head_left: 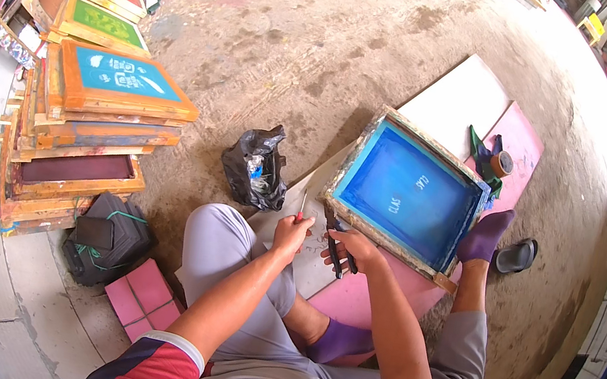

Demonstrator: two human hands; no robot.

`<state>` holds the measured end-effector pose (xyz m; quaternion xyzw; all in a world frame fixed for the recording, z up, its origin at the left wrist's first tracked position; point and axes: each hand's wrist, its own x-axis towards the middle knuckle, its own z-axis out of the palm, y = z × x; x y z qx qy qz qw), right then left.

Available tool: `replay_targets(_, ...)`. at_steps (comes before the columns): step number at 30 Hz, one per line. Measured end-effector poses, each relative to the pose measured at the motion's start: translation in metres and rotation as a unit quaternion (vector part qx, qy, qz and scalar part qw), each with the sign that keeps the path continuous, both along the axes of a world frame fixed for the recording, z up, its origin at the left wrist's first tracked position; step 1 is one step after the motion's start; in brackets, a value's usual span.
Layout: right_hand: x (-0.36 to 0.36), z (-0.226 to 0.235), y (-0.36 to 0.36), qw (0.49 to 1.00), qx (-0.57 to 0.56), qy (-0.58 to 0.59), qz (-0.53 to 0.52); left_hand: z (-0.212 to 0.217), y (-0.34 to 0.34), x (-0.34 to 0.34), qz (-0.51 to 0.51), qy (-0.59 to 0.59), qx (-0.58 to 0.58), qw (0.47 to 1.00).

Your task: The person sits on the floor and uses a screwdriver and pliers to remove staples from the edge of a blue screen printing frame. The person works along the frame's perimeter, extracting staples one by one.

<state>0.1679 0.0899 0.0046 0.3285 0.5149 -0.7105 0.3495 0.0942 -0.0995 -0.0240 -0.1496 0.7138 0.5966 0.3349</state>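
A red-handled tool with a thin shaft, resembling a screwdriver [300, 216], is gripped in my left hand [290, 234], its shaft pointing away from me. My right hand [355, 248] is closed around dark-handled pliers [339, 265], whose jaws point away from me toward the frame's near-left corner. Just beyond that hand lies a worn wooden screen-printing frame [388, 245] with blue mesh [419, 197] and pale lettering. My hands are apart, over a pale board [308, 258].
An open black plastic bag [244, 159] sits left of the frame. Wooden screens [100, 131] stand stacked at left, near a dark case [116, 246] and a pink gridded block [145, 293]. A tape roll [502, 164] and dark green cloth [479, 149] lie beyond the frame; a black sandal [515, 256] lies right.
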Motion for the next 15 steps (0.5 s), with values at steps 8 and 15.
replay_targets(8, -0.009, 0.013, 0.013, 0.997, -0.063, -0.038, 0.03, 0.004, 0.002, -0.001, -0.001, -0.002, 0.005, 1.0)
replay_targets(15, -0.011, 0.01, -0.006, 0.978, 0.203, -0.03, 0.043, -0.001, 0.006, -0.002, -0.002, 0.004, -0.006, 1.0)
